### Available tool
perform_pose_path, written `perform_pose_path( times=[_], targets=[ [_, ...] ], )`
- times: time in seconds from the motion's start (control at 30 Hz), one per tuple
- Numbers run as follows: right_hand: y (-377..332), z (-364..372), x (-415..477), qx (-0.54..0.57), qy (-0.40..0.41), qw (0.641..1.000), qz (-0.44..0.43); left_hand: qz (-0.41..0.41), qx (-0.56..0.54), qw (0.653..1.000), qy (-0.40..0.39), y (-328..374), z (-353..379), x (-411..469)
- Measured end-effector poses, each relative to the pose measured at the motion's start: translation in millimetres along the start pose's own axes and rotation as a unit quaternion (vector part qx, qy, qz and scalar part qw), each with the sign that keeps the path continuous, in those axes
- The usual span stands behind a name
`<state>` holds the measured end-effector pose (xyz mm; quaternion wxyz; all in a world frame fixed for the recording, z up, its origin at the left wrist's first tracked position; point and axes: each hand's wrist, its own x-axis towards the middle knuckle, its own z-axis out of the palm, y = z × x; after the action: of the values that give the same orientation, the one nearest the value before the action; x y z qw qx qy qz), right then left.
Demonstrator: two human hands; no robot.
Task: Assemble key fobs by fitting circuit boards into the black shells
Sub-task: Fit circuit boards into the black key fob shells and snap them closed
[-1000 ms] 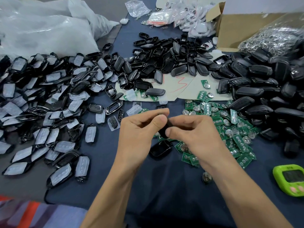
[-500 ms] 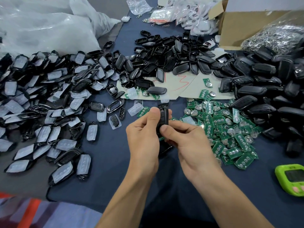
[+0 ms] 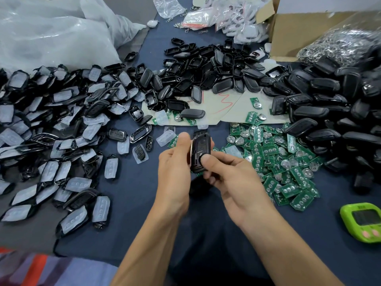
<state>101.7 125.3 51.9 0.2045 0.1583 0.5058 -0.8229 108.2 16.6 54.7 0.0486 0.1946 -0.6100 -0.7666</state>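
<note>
Above a dark blue table [image 3: 132, 203], two bare hands hold one black key fob [image 3: 200, 150] upright between them. Left hand [image 3: 175, 164] grips its left edge with curled fingers; right hand [image 3: 233, 178] pinches it, thumb pressed on its face. Green circuit boards [image 3: 288, 168] lie just right, black shells [image 3: 206, 77] beyond.

Bright, even light from overhead casts only soft shadows around the fingers [image 3: 208, 161], which hold a sharply focused key fob [image 3: 201, 149]. White glare sits on the plastic bags [image 3: 51, 38] far up-left of them. Wide-angle bending and blur smear the metal rings [image 3: 340, 44] far up-right.
</note>
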Motion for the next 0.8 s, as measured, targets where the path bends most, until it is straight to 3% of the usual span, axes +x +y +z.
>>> perform_pose_path(
  times=[0.13, 0.2, 0.33, 0.4, 0.5, 0.63, 0.73, 0.8],
  targets=[
    [-12.8, -23.3, 12.9, 0.007, 0.063, 0.992, 0.111, -0.003, -0.002, 1.000, 0.014, -6.2, -5.0, 5.4],
    [-33.3, -44.1, 20.4, 0.041, 0.067, 0.989, 0.128, -0.008, 0.010, 1.000, 0.028, -5.7, -9.2, 7.9],
    [-101.5, -100.8, 34.8, 0.246, 0.031, 0.968, -0.048, -0.008, 0.008, 0.998, 0.057, -3.9, -20.7, 17.6],
    [-123.0, -112.2, 39.0, 0.243, -0.009, 0.967, -0.079, -0.008, 0.010, 0.997, 0.074, -6.2, -25.2, 25.2],
    [-124.2, -97.1, 49.4, 0.048, -0.031, 0.997, -0.054, -0.003, 0.027, 0.995, 0.097, -12.1, -32.0, 42.3],
    [-98.7, -45.7, 76.8, -0.207, 0.005, 0.974, -0.087, 0.035, 0.068, 0.990, 0.119, -23.0, -37.9, 59.9],
    [-72.6, -10.7, 104.3, -0.452, 0.000, 0.876, -0.171, 0.079, 0.137, 0.980, 0.120, -31.0, -37.6, 61.9],
    [-61.9, 10.0, 124.4, -0.556, -0.010, 0.803, -0.214, 0.091, 0.152, 0.977, 0.119, -34.2, -37.5, 64.2]
  ],
)
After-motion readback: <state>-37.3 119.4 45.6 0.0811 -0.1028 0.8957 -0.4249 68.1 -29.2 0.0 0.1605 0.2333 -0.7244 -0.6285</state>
